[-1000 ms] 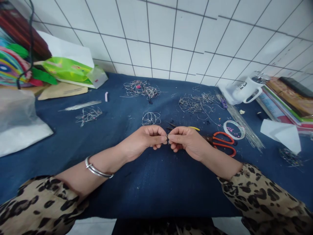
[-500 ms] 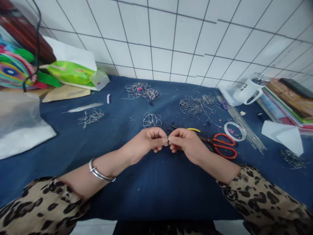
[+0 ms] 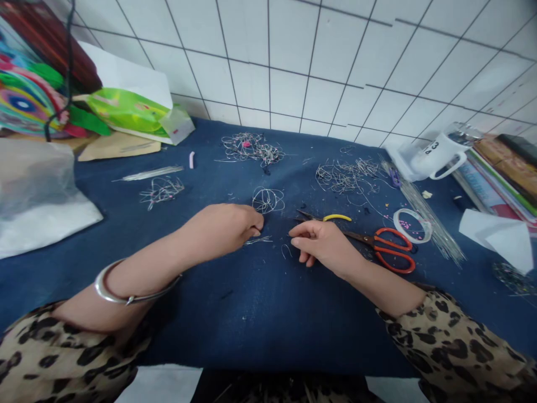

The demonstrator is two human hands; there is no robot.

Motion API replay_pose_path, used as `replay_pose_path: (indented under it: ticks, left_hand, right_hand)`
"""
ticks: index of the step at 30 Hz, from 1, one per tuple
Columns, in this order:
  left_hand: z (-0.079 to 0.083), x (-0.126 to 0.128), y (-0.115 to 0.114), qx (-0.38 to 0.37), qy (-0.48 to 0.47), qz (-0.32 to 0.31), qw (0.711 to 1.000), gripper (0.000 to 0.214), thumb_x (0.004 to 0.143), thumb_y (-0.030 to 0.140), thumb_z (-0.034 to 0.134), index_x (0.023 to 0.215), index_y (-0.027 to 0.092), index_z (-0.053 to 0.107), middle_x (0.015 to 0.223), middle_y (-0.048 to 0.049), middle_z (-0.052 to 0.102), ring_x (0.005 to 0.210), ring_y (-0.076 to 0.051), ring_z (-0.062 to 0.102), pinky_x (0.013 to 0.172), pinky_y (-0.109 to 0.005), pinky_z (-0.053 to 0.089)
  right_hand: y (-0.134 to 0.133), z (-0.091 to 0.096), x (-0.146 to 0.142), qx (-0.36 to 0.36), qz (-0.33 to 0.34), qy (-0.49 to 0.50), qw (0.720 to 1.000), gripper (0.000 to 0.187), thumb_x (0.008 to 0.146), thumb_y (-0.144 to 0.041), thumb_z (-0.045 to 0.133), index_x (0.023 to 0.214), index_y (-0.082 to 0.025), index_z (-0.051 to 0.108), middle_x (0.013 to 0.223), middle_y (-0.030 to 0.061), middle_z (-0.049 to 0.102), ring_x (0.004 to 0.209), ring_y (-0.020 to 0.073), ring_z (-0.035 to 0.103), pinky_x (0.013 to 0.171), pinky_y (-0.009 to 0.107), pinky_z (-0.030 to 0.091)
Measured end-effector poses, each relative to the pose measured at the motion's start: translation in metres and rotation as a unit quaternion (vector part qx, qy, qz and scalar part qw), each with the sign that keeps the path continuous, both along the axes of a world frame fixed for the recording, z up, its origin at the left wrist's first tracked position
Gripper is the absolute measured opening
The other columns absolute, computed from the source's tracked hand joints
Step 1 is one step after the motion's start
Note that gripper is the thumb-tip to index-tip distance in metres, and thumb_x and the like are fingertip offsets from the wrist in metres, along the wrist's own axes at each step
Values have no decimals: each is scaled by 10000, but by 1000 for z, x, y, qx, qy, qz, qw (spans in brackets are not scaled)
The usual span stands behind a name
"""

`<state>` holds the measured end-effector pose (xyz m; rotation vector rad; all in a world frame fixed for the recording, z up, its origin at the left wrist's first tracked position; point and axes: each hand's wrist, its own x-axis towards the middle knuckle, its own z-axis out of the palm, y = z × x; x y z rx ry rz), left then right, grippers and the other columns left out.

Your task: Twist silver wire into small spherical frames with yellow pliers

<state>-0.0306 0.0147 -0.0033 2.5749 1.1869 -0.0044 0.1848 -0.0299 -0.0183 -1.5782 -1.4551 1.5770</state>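
Observation:
My left hand [image 3: 226, 226] lies knuckles up on the blue cloth [image 3: 251, 313] with its fingers curled in. A few thin wire strands [image 3: 259, 240] stick out from under its fingertips. A small coil of wire [image 3: 268, 200] lies just beyond it. My right hand [image 3: 321, 243] rests a short way to the right. Its thumb and forefinger are pinched together and the other fingers are curled; what they hold is too small to see. A tiny bent wire [image 3: 287, 250] lies on the cloth between my hands.
Yellow-handled pliers [image 3: 331, 217] and orange scissors [image 3: 388, 249] lie right of my right hand, with a tape ring [image 3: 412, 225] and straight wires [image 3: 432, 224] beyond. Tangled wire heaps [image 3: 251, 148] [image 3: 346, 174] lie farther back. A white mug [image 3: 438, 157], books [image 3: 503, 179], and bags [image 3: 37, 196] line the sides.
My hands, pinched together on a small wire piece before, have parted. My left hand moved left and forward toward the wire coil; my right hand lowered to the cloth. My view shifted.

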Motion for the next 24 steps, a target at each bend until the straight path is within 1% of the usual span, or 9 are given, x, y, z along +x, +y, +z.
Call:
replay_pose_path:
  ticks: [4, 9, 15, 20, 24]
  left_hand:
    - [-1, 2, -3, -7, 30, -8, 1000, 177, 817, 289, 474, 795, 217, 634, 818, -23, 643, 710, -170, 575, 576, -249, 350]
    - [-1, 5, -6, 9, 64, -8, 998, 173, 817, 294, 473, 762, 203, 610, 808, -37, 649, 706, -193, 579, 542, -255, 326]
    - [1, 2, -7, -8, 73, -26, 997, 168, 819, 281, 445, 768, 194, 579, 812, -50, 644, 672, -190, 570, 539, -261, 325]
    - [5, -6, -6, -4, 72, -11, 997, 168, 828, 293, 431, 766, 191, 549, 711, -37, 617, 565, -162, 523, 494, -258, 267]
    - [12, -7, -6, -22, 38, 4, 999, 147, 820, 293, 452, 758, 198, 545, 608, -8, 566, 505, -136, 472, 480, -248, 240]
  right_hand:
    - [-2, 1, 0, 13, -18, 22, 1000, 145, 763, -164, 577, 907, -154, 592, 527, -29, 565, 416, 75, 528, 377, 180, 457]
    - [-3, 0, 2, 21, -1, 16, 1000, 124, 766, -182, 577, 885, -157, 595, 518, -28, 563, 426, 73, 526, 406, 184, 461]
    - [-5, 1, 2, 25, 12, 15, 999, 128, 762, -201, 575, 880, -157, 597, 552, -27, 564, 457, 71, 530, 428, 182, 457]
    - [-4, -2, 4, 33, 27, 22, 999, 145, 761, -227, 577, 890, -166, 602, 568, -21, 564, 475, 78, 534, 434, 188, 458]
    - [-5, -5, 4, 39, 33, 12, 999, 153, 775, -251, 563, 902, -174, 602, 582, -16, 562, 489, 88, 540, 437, 197, 461]
